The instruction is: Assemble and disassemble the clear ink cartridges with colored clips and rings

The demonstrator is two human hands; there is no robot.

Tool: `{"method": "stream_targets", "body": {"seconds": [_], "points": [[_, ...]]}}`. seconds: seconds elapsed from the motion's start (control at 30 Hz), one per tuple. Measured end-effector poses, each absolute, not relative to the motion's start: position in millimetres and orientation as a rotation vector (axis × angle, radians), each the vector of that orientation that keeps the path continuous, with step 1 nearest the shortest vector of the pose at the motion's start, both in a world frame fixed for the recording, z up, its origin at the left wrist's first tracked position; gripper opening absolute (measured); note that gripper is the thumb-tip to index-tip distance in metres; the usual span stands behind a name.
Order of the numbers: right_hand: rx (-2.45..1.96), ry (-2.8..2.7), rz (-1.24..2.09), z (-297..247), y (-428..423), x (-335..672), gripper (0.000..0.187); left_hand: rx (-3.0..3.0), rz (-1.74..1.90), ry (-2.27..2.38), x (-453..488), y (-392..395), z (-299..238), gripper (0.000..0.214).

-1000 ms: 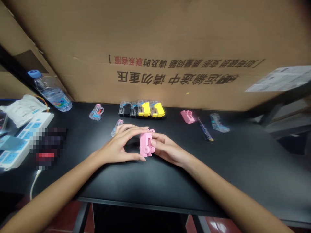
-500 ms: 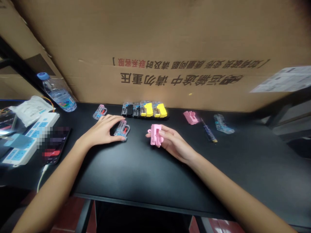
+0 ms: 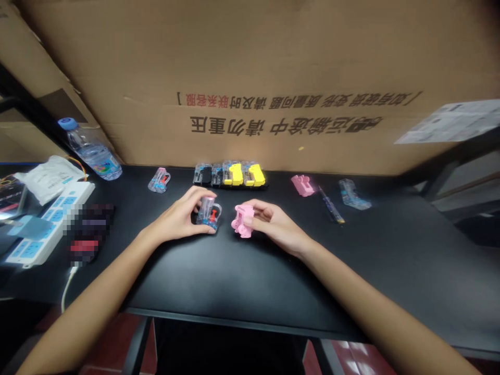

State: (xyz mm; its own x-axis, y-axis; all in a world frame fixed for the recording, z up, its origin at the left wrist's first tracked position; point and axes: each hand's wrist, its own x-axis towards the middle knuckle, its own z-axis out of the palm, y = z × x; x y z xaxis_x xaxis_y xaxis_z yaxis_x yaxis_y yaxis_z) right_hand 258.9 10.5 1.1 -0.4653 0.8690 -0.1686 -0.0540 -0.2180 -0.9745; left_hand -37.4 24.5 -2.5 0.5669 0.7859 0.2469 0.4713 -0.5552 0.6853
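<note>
My left hand (image 3: 182, 214) grips a small clear plastic toy-gun-like body (image 3: 208, 214) with a red part and blue bits inside, thumb below and fingers above. Facing it, a short gap away, my right hand (image 3: 269, 224) holds a pink plastic shell (image 3: 242, 221) between thumb and fingers. Another clear body with a red part (image 3: 159, 180) lies behind my left hand. A second pink shell (image 3: 302, 185), a screwdriver (image 3: 331, 205) and a clear-and-blue piece (image 3: 353, 195) lie to the right.
Several clear pieces with black and yellow shells (image 3: 233, 174) sit in a row against the big cardboard box (image 3: 273, 62). On the left are a water bottle (image 3: 96, 153), a white power strip (image 3: 50, 224), a phone (image 3: 91, 234) with a cable, and a plastic bag (image 3: 52, 177).
My left hand has lifted the clear body and moved right, towards the pink shell. My right hand has turned the shell slightly. The view has shifted a little.
</note>
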Motion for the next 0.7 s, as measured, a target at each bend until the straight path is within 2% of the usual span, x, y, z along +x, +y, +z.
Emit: {"method": "stream_targets", "body": {"seconds": [0.13, 0.27, 0.7], "points": [[-1.085, -1.428, 1.571, 2, 13, 259, 0.047, 2.236, 0.749, 0.975, -25, 17, -10, 0.063], [-1.147, -1.505, 1.433, 0, 13, 259, 0.051, 2.221, 0.761, 0.898, -18, 13, -12, 0.061], [-1.133, -1.639, 1.465, -8, 10, 256, 0.054, 2.236, 0.752, 0.871, -16, 9, -11, 0.065]]}}
